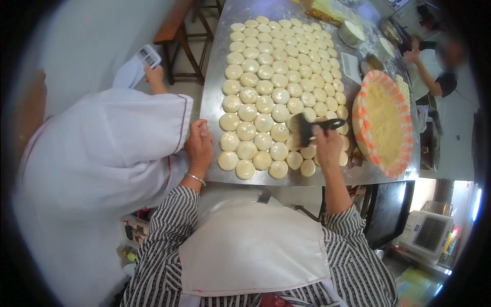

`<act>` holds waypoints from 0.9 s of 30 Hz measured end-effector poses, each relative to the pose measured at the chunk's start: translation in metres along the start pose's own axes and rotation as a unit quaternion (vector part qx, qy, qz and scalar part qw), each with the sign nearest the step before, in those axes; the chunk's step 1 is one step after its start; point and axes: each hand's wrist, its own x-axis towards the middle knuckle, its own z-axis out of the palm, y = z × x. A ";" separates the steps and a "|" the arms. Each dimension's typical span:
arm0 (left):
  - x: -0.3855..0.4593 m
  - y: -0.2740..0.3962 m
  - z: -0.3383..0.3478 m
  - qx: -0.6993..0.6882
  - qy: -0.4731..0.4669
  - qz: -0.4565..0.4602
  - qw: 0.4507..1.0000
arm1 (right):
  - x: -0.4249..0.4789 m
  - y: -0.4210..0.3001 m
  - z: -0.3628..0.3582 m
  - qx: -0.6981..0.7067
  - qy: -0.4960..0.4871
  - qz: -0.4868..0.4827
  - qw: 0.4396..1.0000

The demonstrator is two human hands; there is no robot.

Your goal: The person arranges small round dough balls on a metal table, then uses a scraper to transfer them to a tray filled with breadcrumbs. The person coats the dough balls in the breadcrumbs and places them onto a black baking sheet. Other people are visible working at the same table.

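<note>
My right hand point(328, 147) is closed around the handle of a wide black pastry brush point(305, 128), whose bristles lie over the dough rounds at the lower right of the batch. Flat round dough pieces point(264, 104) stand in close rows on a steel table point(215, 96). Many of them look glossy; some near the right side look duller. My left hand point(199, 144), with a bangle at the wrist, rests at the table's left edge, its fingers curled. Whether it grips the edge is not clear.
Right of the rounds stands a basin point(409, 134) lined with an orange-and-white bag, holding yellowish crumbly filling. Beyond are a white slotted tray point(350, 67) and a metal bowl of flour point(351, 33). A white-clad person close at left holds a kitchen scale point(147, 56); another person works at far right.
</note>
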 end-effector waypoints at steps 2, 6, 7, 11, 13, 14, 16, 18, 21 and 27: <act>0.000 -0.001 -0.001 0.001 -0.008 0.003 1.000 | -0.038 -0.011 0.033 0.052 -0.115 0.035 0.991; 0.002 -0.003 0.000 0.012 -0.017 0.012 1.000 | -0.077 -0.009 0.090 0.046 -0.244 0.007 0.969; 0.002 -0.003 -0.001 0.010 -0.021 0.010 1.000 | -0.073 0.018 0.100 0.012 -0.222 0.025 0.975; 0.001 -0.005 -0.002 -0.017 -0.024 0.007 1.000 | -0.027 0.033 0.016 -0.155 -0.006 -0.020 0.988; 0.000 -0.006 -0.004 -0.019 -0.025 0.012 0.999 | -0.029 0.005 -0.008 -0.186 0.119 -0.127 0.967; 0.001 -0.004 -0.005 -0.014 -0.025 0.013 0.999 | -0.036 0.000 -0.006 -0.188 0.054 -0.086 0.977; 0.001 0.000 -0.004 -0.016 -0.027 0.014 0.999 | -0.062 -0.008 0.006 -0.189 -0.070 0.003 0.980; 0.001 -0.003 -0.008 -0.020 -0.020 0.005 1.000 | -0.087 -0.049 0.041 -0.124 -0.232 -0.120 0.957; 0.002 -0.004 -0.004 -0.043 -0.036 -0.004 0.998 | -0.072 -0.013 0.083 -0.117 -0.282 -0.139 0.942; 0.000 0.002 -0.002 -0.082 -0.055 -0.020 0.995 | 0.028 0.029 0.005 -0.135 0.174 -0.083 0.972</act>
